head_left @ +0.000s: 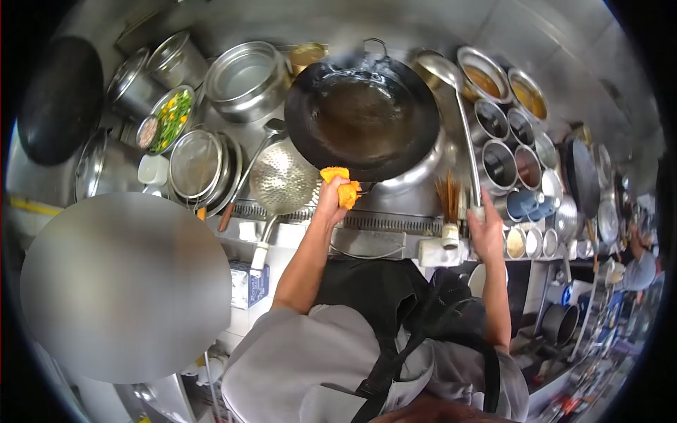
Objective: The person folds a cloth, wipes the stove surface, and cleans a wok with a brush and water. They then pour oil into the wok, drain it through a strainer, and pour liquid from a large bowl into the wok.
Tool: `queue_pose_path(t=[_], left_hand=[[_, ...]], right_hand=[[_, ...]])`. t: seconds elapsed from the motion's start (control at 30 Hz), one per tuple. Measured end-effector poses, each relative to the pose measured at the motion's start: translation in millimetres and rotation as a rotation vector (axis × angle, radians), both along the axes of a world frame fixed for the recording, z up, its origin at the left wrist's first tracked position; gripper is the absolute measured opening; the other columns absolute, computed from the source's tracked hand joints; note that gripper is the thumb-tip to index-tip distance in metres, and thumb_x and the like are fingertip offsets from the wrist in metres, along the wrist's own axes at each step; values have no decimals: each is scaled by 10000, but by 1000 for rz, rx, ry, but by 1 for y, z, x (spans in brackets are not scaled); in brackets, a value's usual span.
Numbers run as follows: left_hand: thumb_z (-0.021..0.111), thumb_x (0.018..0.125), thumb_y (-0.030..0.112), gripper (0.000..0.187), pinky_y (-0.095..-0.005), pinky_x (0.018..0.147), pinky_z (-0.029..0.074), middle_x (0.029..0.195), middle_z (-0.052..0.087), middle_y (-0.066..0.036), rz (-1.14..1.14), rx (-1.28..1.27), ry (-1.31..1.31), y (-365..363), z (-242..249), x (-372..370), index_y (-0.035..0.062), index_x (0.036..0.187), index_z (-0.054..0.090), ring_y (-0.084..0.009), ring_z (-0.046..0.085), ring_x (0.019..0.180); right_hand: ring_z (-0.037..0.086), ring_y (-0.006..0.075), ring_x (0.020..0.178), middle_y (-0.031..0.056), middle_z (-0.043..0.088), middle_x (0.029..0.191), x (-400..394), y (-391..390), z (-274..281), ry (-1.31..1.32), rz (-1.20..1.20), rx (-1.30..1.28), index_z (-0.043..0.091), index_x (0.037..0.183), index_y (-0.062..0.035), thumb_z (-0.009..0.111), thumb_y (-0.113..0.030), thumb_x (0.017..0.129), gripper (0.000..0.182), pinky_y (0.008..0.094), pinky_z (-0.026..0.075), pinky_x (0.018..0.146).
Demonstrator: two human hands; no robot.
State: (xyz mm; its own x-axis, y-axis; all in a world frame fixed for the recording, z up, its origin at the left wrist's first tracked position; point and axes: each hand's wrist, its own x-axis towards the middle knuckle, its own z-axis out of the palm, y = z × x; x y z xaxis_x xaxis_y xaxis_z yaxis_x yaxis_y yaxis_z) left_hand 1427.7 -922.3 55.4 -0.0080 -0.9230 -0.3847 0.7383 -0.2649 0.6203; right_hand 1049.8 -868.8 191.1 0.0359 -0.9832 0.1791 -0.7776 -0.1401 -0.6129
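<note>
A large black wok [362,120] with dark, shiny liquid in its bottom sits on the stove. My left hand [331,199] is closed around an orange cloth [341,185] at the wok's near edge. My right hand [486,229] grips the lower end of a long-handled ladle [465,127], whose bowl rests near the sauce bowls at the upper right. A perforated strainer [283,176] lies left of the cloth. Between my hands, a bamboo brush [448,204] stands at the stove's front edge.
Metal pots [243,81] and a bowl of chopped greens [173,120] stand at the left. Several seasoning containers [498,166] line the right side. A blurred round shape [125,287] covers the lower left. Another person [638,268] is at the far right.
</note>
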Motion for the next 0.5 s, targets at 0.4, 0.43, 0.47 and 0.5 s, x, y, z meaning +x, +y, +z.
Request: queue_pose_path(t=[0.4,0.43,0.47,0.5], left_hand=[[656,917,248,335,-397,711,602,986,689,-140,30,101,-214,-43,-31,-83,52,1173,564,-263,697,850],[658,938,278,350,-398,715,606,986,690,-140,1,129,-286,-42,-29,-80,58,1193,564,-258,698,847],[646,994,373,362,-395,705,611,998,666,-85,13,141,-349,-42,-30,-77,75,1182,567,-231,699,891],[646,994,373,362,-395,705,611,998,666,-85,26,144,-353,-39,-25,-75,75,1182,567,-231,699,891]], right_hand=[[698,387,1099,306,679,1224,-107,62,-148,-417,-163,370,444,1498,47,678,-114,937,628,443,527,950],[678,431,1099,321,665,1220,-109,64,-172,-318,-153,325,427,1509,35,675,-145,945,642,474,524,943],[659,475,1099,337,651,1217,-111,64,-189,-219,-139,279,410,1521,22,671,-175,953,655,505,522,936],[659,475,1099,337,651,1217,-109,62,-194,-222,-126,281,410,1521,22,671,-175,953,655,505,522,936]])
